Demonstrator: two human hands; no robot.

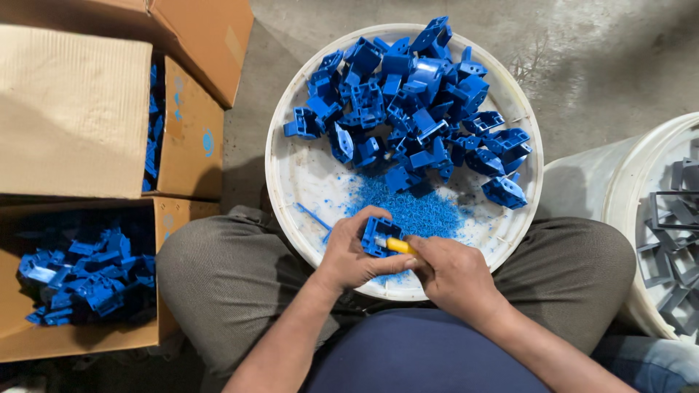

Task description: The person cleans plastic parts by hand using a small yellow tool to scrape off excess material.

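Gripping blue part (pixel 377 236), hands (pixel 357 251) curled, tool (pixel 399 245) pinched

Blue part (pixel 378 237) in left hand (pixel 354 251)

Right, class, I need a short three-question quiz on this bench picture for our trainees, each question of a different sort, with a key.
1. True or false: the left hand holds a blue plastic part.
2. Multiple choice: the tool with the yellow handle in the right hand touches: A) the cardboard box, B) the held blue part, C) the grey frames.
3. Fill in: the pile of blue parts lies in a round ____ tray.

Key: 1 true; 2 B; 3 white.
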